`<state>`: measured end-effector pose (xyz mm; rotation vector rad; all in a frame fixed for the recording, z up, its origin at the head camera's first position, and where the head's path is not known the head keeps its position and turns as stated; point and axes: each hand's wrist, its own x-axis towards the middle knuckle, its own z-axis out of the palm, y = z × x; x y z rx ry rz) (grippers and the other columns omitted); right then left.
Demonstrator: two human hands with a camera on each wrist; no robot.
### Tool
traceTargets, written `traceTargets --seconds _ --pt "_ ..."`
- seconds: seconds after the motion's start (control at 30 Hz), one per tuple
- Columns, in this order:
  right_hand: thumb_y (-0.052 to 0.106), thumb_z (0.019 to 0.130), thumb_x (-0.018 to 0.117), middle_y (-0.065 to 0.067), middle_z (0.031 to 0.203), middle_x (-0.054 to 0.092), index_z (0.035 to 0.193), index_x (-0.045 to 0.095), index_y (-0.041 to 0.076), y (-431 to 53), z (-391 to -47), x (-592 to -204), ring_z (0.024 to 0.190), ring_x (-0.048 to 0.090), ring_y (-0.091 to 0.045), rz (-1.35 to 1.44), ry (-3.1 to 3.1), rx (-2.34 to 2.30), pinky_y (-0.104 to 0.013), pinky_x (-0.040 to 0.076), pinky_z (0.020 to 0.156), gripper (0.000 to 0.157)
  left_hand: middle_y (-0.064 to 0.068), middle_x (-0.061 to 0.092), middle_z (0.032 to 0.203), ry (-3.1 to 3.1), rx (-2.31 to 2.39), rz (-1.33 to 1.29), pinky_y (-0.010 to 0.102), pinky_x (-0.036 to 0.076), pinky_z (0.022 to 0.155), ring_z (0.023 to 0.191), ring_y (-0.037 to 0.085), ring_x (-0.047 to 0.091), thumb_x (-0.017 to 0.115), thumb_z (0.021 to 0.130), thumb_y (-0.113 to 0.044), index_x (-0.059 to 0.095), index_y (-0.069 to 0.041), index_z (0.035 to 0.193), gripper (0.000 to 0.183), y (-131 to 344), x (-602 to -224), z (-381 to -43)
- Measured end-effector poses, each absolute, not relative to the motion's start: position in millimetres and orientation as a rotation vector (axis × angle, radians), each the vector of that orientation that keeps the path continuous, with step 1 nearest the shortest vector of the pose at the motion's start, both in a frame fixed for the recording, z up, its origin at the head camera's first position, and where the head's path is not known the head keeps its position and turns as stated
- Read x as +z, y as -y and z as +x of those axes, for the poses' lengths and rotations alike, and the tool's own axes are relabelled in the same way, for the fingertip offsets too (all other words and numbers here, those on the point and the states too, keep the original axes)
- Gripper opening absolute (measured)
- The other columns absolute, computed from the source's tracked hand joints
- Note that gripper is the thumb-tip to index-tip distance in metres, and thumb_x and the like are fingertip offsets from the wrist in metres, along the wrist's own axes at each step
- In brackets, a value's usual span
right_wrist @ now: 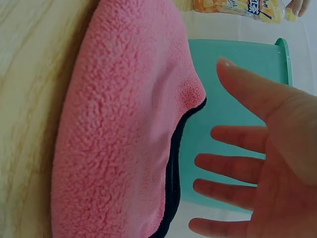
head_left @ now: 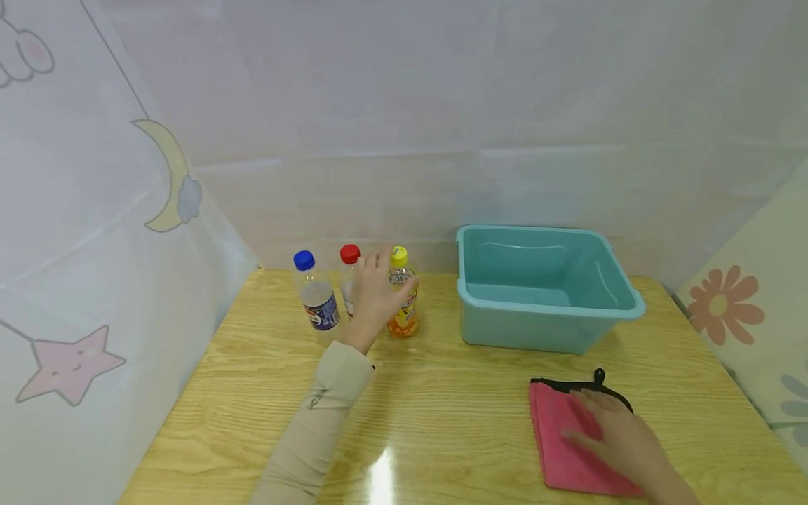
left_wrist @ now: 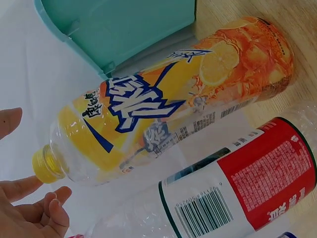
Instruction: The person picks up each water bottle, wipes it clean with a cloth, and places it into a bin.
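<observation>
My left hand [head_left: 376,293] reaches toward a clear bottle with a yellow cap [head_left: 399,257] and an orange-yellow drink label [left_wrist: 153,104]. In the left wrist view its fingertips are right at the cap, and the thumb stands apart on the other side. Beside it is a red-capped bottle [left_wrist: 237,188], partly hidden behind this hand in the head view. My right hand [head_left: 615,438] is over a folded pink cloth [head_left: 571,442] with black trim and a loop. Its fingers are spread and hold nothing, as the right wrist view shows my palm [right_wrist: 282,183].
A blue-capped bottle [head_left: 320,298] stands at the left of the row. A teal plastic bin [head_left: 524,326] sits at the back right of the wooden table [head_left: 442,421], behind the cloth. White patterned sheeting [head_left: 379,105] hangs behind and at both sides.
</observation>
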<state>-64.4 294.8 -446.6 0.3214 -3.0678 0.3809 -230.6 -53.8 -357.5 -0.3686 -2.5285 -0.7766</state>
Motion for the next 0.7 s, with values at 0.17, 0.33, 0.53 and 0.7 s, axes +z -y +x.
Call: traceTargets --seconds 0.17,0.33,0.53,0.7 --pt "0.059 0.066 0.069 -0.025 0.124 0.049 0.120 0.057 0.001 -299 -64 -451 0.114 0.041 -0.045 0.404 3.133 0.375 -0.062 0.041 0.080 0.081 0.016 0.050 0.122 2.564 -0.755 -0.360 0.042 0.039 0.091 0.109 0.032 0.041 0.067 0.081 -0.033 0.045 -0.005 0.129 0.060 50 -357 -231" --pt "0.067 0.062 0.065 -0.025 0.127 0.047 0.124 0.053 0.000 -300 -64 -457 0.116 0.039 -0.045 0.419 3.180 0.356 -0.064 0.038 0.080 0.092 0.015 0.051 0.120 2.568 -0.674 -0.346 0.038 0.042 0.084 0.104 0.031 0.042 0.065 0.082 -0.035 0.043 -0.005 0.131 0.062 49 -362 -232" --pt "0.070 0.058 0.065 -0.026 0.133 0.041 0.128 0.050 0.001 -301 -62 -464 0.119 0.034 -0.047 0.439 3.225 0.415 -0.068 0.036 0.079 0.099 0.015 0.052 0.119 2.505 -0.754 -0.401 0.039 0.042 0.082 0.103 0.030 0.043 0.068 0.081 -0.030 0.043 -0.003 0.130 0.060 49 -369 -231" --pt "0.069 0.058 0.066 -0.026 0.135 0.038 0.129 0.049 0.002 -302 -61 -472 0.120 0.031 -0.048 0.468 3.233 0.463 -0.071 0.032 0.078 0.100 0.015 0.050 0.120 2.444 -0.916 -0.468 0.042 0.042 0.089 0.108 0.031 0.043 0.071 0.079 -0.022 0.041 -0.004 0.129 0.061 48 -377 -232"
